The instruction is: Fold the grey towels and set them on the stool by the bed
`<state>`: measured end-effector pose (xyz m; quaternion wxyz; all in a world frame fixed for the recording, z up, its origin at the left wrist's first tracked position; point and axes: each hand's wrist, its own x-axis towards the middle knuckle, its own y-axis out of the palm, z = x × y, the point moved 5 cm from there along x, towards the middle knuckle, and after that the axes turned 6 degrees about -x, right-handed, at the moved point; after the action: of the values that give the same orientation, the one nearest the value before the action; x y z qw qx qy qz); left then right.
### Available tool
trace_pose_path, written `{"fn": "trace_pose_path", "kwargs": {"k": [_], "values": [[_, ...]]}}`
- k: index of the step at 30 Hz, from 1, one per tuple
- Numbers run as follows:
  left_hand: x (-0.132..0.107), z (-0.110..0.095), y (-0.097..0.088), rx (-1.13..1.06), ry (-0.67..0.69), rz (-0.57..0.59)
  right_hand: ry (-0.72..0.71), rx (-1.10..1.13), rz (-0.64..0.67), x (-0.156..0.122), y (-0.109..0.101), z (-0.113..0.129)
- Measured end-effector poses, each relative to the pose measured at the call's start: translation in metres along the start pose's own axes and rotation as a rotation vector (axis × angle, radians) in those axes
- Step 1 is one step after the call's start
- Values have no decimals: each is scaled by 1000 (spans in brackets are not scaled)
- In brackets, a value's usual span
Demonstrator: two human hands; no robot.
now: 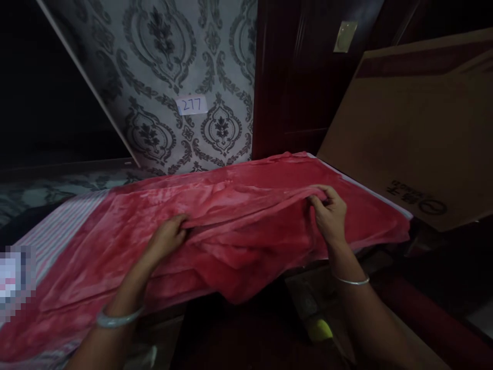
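Red plush blanket lies spread over a long raised surface below the patterned wallpaper, its near edge drooping in the middle. Both hands pinch one raised fold of it: the left hand has its fingers closed on the fold's left end, and the right hand grips the other end between thumb and fingers, the cloth stretched between them. Striped fabric shows at the left, and a cardboard box stands just beyond the blanket's right end.
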<state>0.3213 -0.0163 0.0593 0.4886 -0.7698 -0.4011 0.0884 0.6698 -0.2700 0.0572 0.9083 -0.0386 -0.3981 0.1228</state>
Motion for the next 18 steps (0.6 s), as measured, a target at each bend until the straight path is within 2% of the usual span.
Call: {"fn": "trace_pose_path", "kwargs": {"k": [4,7,9,12,15,17,18], "values": [[-8,25,-28,-297,-180,-96,-26,-10,-8,12,-2,7],[-9,31,-38,-719,-323,-117,-49,17,-35,23,-9,15],[-7,32,-43,-962,-372,-143,-60,39,-46,28,-15,21],[1,36,-51,-1115,-372,-173,-31,71,12,32,-16,27],[23,34,-57,-1201,-338,-188,49,118,200,41,-2,22],[48,18,-63,-1254,-234,-216,128,178,294,59,8,7],[62,4,-67,-1273,-142,-222,182,213,272,72,9,-5]]}}
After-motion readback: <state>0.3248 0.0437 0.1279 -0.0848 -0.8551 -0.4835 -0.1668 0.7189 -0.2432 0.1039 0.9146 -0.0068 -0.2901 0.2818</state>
